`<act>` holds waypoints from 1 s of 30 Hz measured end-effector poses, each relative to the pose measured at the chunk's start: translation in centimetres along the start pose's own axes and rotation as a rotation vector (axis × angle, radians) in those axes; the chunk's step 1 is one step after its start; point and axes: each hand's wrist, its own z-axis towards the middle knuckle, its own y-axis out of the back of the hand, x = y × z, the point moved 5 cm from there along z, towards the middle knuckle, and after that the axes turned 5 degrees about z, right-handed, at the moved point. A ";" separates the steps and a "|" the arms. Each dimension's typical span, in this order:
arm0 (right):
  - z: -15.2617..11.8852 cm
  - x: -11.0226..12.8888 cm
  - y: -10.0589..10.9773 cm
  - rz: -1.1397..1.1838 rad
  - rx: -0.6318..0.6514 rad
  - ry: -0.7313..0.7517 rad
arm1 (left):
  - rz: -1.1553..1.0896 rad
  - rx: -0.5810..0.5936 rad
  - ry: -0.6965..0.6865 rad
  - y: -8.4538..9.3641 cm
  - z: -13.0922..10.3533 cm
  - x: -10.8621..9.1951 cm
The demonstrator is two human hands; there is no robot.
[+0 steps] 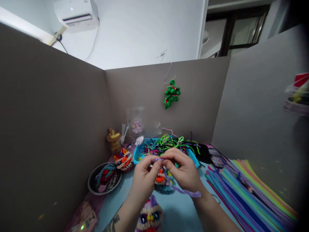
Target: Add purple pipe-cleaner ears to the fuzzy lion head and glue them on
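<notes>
A purple fuzzy pipe cleaner (178, 189) is pinched at one end between both hands, above the middle of the table. My left hand (147, 172) grips it between thumb and forefinger. Touching it fingertip to fingertip, my right hand (181, 167) also pinches the strand, whose loose end trails down to the right past the wrist. Behind the hands, partly hidden, sits an orange and teal fuzzy figure (164, 185). Below the left wrist is a fuzzy face (150, 216) with dark eyes and a yellow nose.
A blue tray (138, 154) of tangled pipe cleaners stands behind. At left are a metal bowl (91, 185), a red-orange figure (124, 161) and a brown-lidded cup (114, 141). Colored pipe cleaners (243, 190) lie at right. Grey partitions (142, 90) surround the table; a green ornament (172, 94) hangs there.
</notes>
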 end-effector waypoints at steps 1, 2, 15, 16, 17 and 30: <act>0.0 -0.1 0.0 0.006 -0.009 -0.004 | -0.017 0.009 0.019 -0.1 0.0 0.1; 0.0 -0.2 0.1 0.009 -0.017 -0.009 | -0.037 0.014 0.041 -0.2 0.0 0.2; -0.1 -0.3 0.1 -0.081 -0.132 -0.051 | -0.291 0.055 0.266 -1.2 -0.2 0.8; -0.1 -0.3 0.0 -0.078 -0.132 -0.057 | -0.297 0.060 0.265 -1.2 -0.1 0.8; -0.1 -0.3 0.0 -0.075 -0.132 -0.061 | -0.295 0.058 0.260 -1.2 -0.1 0.8; 0.2 -0.1 0.1 -0.081 -0.038 -0.013 | 0.134 -0.053 -0.022 1.4 0.3 -1.1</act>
